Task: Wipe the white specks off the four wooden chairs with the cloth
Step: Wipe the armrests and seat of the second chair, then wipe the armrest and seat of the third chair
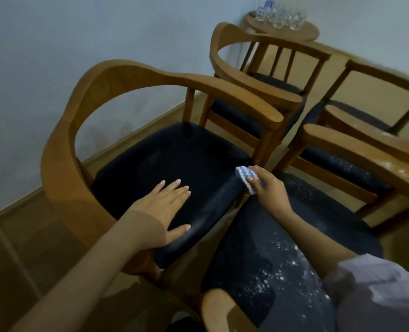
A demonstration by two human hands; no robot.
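A pale wall (54, 68) met a tan floor (31, 236) along the left. Against it stood the left chair (83, 104), its curved wooden back and arms smooth and its dark padded seat (174, 152) nearly free of specks. The left hand (165, 207) lay flat on the seat's front edge, fingers straight and spread. At the seat's right front corner the right hand (268, 188) pinched the cloth (245, 176), a folded blue-and-white zigzag rag, against the seat edge. Below it the near chair (222, 312) showed a dark seat scattered with white specks (282, 269). A back chair (234, 75) stood by the wall. In the room's corner a small round wooden worktop (304, 34) carried clear glasses (280, 19); their contents could not be told. The right chair (342, 142) was dusted white on its arm and seat.
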